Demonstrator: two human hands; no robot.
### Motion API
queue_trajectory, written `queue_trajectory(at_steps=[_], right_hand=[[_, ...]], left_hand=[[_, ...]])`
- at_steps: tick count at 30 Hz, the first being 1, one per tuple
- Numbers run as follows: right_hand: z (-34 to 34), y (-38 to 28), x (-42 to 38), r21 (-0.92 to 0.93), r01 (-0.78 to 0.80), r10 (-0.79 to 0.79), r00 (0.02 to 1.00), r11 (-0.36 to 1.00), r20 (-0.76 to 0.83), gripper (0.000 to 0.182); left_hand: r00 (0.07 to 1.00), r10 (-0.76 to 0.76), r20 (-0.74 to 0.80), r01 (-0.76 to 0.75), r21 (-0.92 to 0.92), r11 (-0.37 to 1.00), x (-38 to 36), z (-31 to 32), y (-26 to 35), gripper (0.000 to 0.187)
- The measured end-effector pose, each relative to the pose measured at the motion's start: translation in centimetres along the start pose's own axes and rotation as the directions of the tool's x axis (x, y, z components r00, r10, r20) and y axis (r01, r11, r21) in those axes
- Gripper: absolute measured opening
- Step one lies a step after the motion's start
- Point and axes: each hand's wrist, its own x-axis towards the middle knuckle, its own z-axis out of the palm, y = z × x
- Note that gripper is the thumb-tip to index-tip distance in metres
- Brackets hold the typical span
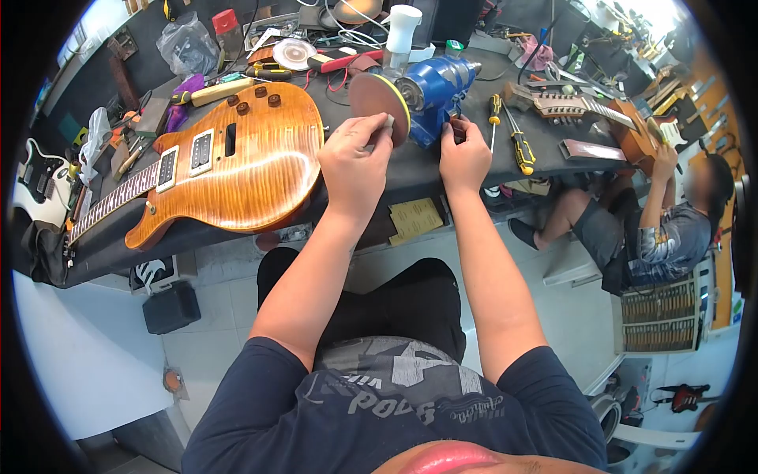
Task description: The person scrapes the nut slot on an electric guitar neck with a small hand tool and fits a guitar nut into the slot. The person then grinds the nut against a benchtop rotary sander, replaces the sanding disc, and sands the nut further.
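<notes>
My left hand (354,154) pinches a small pale part (388,121) and holds it against the brown sanding disc (374,99) of a blue bench motor (438,85). My right hand (464,154) rests at the base of the motor on the dark workbench (410,178), fingers curled around a small dark piece (455,126); what that piece is cannot be told. An orange flame-top electric guitar (237,162) lies flat on the bench just left of my left hand.
Yellow-handled screwdrivers (517,138) lie right of the motor, with tools, cables and a white cup (403,28) behind it. Another person (655,229) sits at the right holding a guitar (624,118). A black-and-white guitar (35,178) stands at far left.
</notes>
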Motion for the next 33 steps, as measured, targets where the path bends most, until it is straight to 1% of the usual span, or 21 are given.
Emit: queue_trajectory(at_steps=[3,6,9,12,15,18,21,24,27,30,31,32,33], right_hand=[[-0.3,-0.7,-0.1,0.023,-0.016,0.016,1.000,1.000,-0.007,0.025],[-0.1,-0.3,-0.1,0.001,0.016,-0.016,1.000,1.000,-0.027,0.025],[-0.1,-0.3,0.0,0.023,-0.055,0.054,0.998,0.998,0.010,0.023],[-0.2,-0.6,-0.1,0.032,-0.073,0.072,0.997,0.997,0.017,0.023],[0.0,-0.1,-0.1,-0.006,0.027,-0.028,0.999,1.000,-0.035,0.025],[0.0,0.0,0.0,-0.003,-0.003,0.003,1.000,1.000,-0.012,0.026],[-0.2,-0.5,0.1,0.019,-0.070,0.070,0.997,0.997,0.013,0.027],[-0.1,-0.5,0.5,0.024,-0.128,0.128,0.992,0.991,0.019,0.027],[-0.3,-0.9,0.6,0.031,-0.149,0.148,0.989,0.988,0.025,0.029],[-0.3,-0.9,0.8,0.001,-0.154,0.154,0.987,0.988,0.036,0.030],[-0.4,-0.9,0.9,-0.044,-0.137,0.138,0.990,0.990,0.039,0.030],[-0.5,-0.9,1.0,-0.088,-0.120,0.124,0.991,0.989,0.043,0.031],[-0.5,-0.9,0.9,-0.133,-0.106,0.113,0.992,0.985,0.047,0.032]], left_hand=[[0.995,0.096,-0.028,-0.096,0.019,0.995,0.9,0.1,0.2,0.022],[0.997,0.078,-0.013,-0.079,-0.060,0.995,0.6,0.3,0.4,0.021],[0.999,0.034,0.021,-0.033,-0.023,0.999,-0.1,0.1,0.7,0.021],[1.000,0.018,-0.008,-0.018,-0.029,0.999,0.7,0.0,0.3,0.021],[0.997,0.076,-0.011,-0.076,0.002,0.997,1.4,0.0,0.6,0.021],[0.999,0.046,0.007,-0.046,-0.056,0.997,0.7,0.2,0.5,0.021],[0.999,-0.046,0.027,0.047,-0.012,0.999,0.6,-0.2,0.7,0.021],[0.996,0.086,0.018,-0.087,0.022,0.996,1.5,-0.2,-0.2,0.021],[0.993,0.119,0.017,-0.119,-0.019,0.993,1.3,0.0,0.1,0.021],[0.996,0.071,0.048,-0.070,-0.024,0.997,0.4,-0.5,1.7,0.019],[0.998,-0.034,0.048,0.042,-0.163,0.986,0.2,-0.8,2.1,0.019],[0.988,-0.138,0.064,0.151,-0.298,0.943,0.0,-1.3,2.6,0.018],[0.966,-0.239,0.097,0.258,-0.423,0.869,-0.2,-1.9,3.2,0.018]])
